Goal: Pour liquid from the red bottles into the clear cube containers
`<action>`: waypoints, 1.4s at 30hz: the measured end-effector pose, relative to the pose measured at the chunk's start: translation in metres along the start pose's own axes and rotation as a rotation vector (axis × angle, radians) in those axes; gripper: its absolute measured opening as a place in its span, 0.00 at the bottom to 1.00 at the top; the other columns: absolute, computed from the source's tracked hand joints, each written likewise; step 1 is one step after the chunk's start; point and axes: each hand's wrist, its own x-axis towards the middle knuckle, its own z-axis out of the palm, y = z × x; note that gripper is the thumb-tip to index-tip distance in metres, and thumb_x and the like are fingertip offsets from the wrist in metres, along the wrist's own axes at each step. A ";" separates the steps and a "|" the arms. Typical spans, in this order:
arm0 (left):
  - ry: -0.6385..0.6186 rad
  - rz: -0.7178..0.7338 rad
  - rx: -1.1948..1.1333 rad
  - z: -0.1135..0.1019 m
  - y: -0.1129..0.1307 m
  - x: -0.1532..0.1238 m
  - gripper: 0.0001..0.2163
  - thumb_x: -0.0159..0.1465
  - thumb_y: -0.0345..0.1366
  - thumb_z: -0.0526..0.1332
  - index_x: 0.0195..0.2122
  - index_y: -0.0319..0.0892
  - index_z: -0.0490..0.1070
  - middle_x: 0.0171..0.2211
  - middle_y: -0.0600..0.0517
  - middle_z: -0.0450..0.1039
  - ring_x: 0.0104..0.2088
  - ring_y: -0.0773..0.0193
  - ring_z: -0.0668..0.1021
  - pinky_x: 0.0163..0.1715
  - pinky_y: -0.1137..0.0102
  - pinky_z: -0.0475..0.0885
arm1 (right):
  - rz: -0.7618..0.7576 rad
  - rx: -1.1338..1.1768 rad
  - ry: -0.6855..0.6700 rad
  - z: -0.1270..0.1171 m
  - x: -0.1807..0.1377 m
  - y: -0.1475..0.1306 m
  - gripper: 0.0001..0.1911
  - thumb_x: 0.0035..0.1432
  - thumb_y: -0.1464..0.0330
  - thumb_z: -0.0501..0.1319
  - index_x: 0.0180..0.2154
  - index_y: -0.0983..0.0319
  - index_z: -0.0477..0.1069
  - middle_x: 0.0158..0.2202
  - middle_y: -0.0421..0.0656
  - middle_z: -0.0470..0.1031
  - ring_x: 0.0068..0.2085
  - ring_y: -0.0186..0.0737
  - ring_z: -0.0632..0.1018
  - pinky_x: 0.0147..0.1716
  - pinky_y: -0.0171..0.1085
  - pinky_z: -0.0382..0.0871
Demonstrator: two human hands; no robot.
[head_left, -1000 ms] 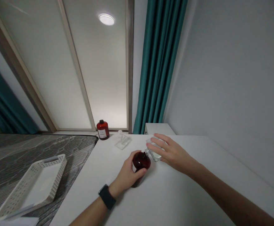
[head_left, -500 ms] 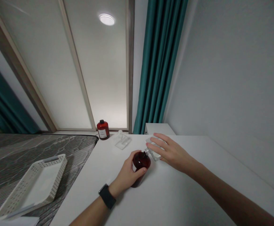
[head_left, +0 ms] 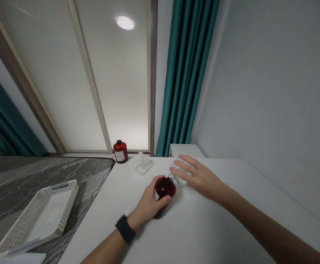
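My left hand point(head_left: 148, 204), with a dark watch on the wrist, is wrapped round a dark red bottle point(head_left: 164, 189) that stands on the white table point(head_left: 203, 234). My right hand point(head_left: 199, 178) grips a clear glass bottle point(head_left: 179, 178), tilted so its neck rests at the mouth of the red bottle. The fingers of the right hand cover most of the clear bottle.
A second red bottle with a black cap point(head_left: 120, 151) stands at the table's far edge by the window. A clear bottle point(head_left: 142, 164) lies beside it. A white perforated tray point(head_left: 40, 216) rests on the dark patterned surface at left. A teal curtain point(head_left: 186, 77) hangs behind.
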 end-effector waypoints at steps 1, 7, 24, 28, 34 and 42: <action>0.002 0.003 0.001 0.000 0.000 0.000 0.26 0.59 0.39 0.66 0.58 0.42 0.63 0.56 0.44 0.71 0.56 0.49 0.73 0.59 0.55 0.65 | -0.003 -0.006 0.001 0.000 0.000 0.000 0.21 0.66 0.79 0.52 0.58 0.64 0.67 0.54 0.51 0.75 0.62 0.52 0.69 0.57 0.53 0.73; -0.003 0.006 0.003 0.000 0.000 0.000 0.27 0.59 0.40 0.66 0.58 0.42 0.62 0.56 0.43 0.71 0.56 0.49 0.73 0.58 0.55 0.65 | 0.004 -0.013 -0.007 0.004 -0.002 0.001 0.22 0.67 0.80 0.52 0.59 0.63 0.67 0.55 0.51 0.74 0.63 0.52 0.67 0.59 0.54 0.71; 0.011 -0.001 -0.005 0.000 0.000 0.000 0.27 0.59 0.39 0.67 0.58 0.41 0.63 0.57 0.42 0.71 0.56 0.49 0.73 0.60 0.53 0.64 | 0.023 0.012 -0.004 0.004 -0.005 0.000 0.22 0.68 0.77 0.55 0.60 0.58 0.66 0.58 0.52 0.71 0.65 0.51 0.65 0.61 0.54 0.69; 0.006 0.001 -0.005 0.000 0.000 0.000 0.27 0.59 0.39 0.66 0.58 0.41 0.62 0.57 0.42 0.70 0.57 0.49 0.72 0.60 0.54 0.64 | 0.017 0.009 0.002 0.005 -0.005 0.000 0.22 0.67 0.77 0.55 0.60 0.59 0.66 0.58 0.52 0.71 0.66 0.51 0.65 0.61 0.54 0.69; 0.009 -0.008 -0.005 0.000 0.001 0.000 0.27 0.59 0.39 0.66 0.58 0.41 0.63 0.57 0.41 0.70 0.57 0.48 0.72 0.60 0.53 0.63 | 0.013 -0.009 0.013 0.004 -0.005 -0.001 0.21 0.67 0.78 0.54 0.59 0.59 0.67 0.57 0.51 0.71 0.66 0.51 0.65 0.61 0.54 0.69; 0.008 -0.011 -0.001 0.000 0.002 0.000 0.27 0.58 0.36 0.67 0.58 0.41 0.62 0.57 0.42 0.70 0.57 0.49 0.72 0.60 0.54 0.64 | 0.093 0.080 -0.004 0.014 -0.012 -0.001 0.28 0.62 0.80 0.59 0.61 0.58 0.64 0.58 0.53 0.68 0.67 0.54 0.63 0.61 0.55 0.69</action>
